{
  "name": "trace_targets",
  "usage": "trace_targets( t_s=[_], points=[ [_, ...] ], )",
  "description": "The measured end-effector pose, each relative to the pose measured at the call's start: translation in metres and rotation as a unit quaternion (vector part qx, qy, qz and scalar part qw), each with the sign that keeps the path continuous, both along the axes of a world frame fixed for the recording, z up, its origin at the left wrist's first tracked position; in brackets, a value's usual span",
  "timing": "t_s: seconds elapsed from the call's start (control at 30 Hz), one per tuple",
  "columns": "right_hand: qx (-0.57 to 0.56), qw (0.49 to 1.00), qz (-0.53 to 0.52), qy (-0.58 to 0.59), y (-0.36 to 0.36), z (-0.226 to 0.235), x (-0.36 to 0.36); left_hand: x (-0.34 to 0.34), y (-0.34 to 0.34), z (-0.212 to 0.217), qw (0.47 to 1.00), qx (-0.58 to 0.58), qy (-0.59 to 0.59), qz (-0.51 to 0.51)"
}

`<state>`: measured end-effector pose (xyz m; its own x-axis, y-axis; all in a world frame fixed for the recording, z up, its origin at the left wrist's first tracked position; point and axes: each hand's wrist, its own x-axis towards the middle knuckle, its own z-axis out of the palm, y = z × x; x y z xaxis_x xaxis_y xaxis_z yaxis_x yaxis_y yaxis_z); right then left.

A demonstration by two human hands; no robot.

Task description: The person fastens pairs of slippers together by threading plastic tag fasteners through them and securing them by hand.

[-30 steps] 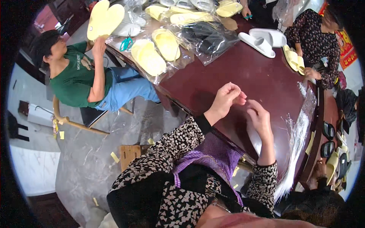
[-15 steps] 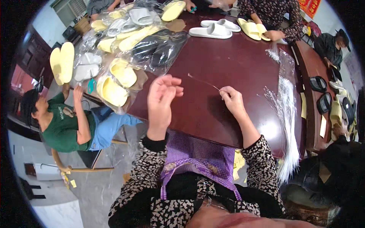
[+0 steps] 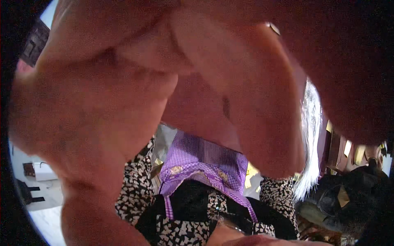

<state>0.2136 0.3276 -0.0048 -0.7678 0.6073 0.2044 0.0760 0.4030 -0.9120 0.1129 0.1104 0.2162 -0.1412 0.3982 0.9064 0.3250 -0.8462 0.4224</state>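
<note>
Most of my view is bare hand (image 3: 94, 106), blurred, too close to tell whose; can't tell if my grip is apart, together or clamped on anything. White strand bundle (image 3: 311, 135) shows just right of the fingers (image 3: 269, 135), purple checked apron (image 3: 203, 151) below.

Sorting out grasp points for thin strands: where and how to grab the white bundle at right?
I'd pinch the bundle of white strands across its width, mid-length, coming from the picture's lower edge with the grip closing from left and right. It runs long and roughly upright in the picture; its lower end frays into loose tips that would likely slip, and its upper end is hidden.
</note>
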Motion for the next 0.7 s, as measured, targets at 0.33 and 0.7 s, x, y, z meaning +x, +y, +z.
trace_targets(
  t_s=[0.33,0.7],
  points=[
    [0.031,0.999,0.001,0.043,-0.02,-0.008,0.018,-0.024,-0.033,-0.005,0.979,0.07,0.009,0.191],
    [0.038,0.999,-0.005,0.011,-0.002,-0.006,0.009,0.0,-0.058,-0.026,0.958,-0.031,-0.089,0.271]
  ],
)
